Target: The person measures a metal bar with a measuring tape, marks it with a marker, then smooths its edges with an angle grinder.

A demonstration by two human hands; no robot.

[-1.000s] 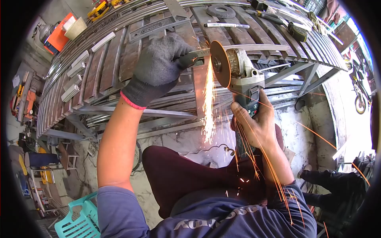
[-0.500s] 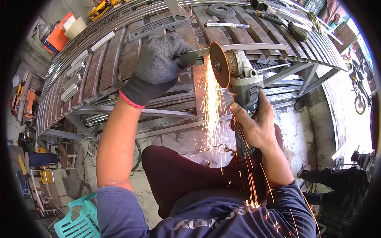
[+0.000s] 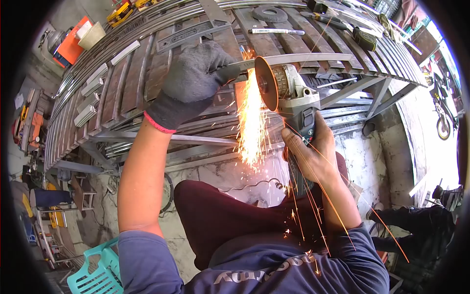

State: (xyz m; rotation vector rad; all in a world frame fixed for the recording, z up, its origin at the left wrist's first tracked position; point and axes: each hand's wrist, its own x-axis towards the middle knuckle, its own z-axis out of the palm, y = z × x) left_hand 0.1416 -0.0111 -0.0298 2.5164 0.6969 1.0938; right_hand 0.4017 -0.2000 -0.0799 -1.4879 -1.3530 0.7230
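Note:
My left hand, in a dark glove with a pink cuff, pinches the left end of a thin flat metal strip that lies across the table's front edge. Bare, my right hand is wrapped round the body of an angle grinder. The grinder's disc meets the strip just right of my gloved fingers. A bright stream of sparks falls from the contact, and some streaks fly over my right forearm. The strip's exact contact point is partly hidden by the disc.
The slatted metal table carries a marker, a round disc, a tape measure and short metal pieces. A teal chair stands lower left. At the right, a person's dark-clothed legs show.
The grinder and both my hands have shifted slightly left, along with the strip. The spark stream is wider and lies farther left.

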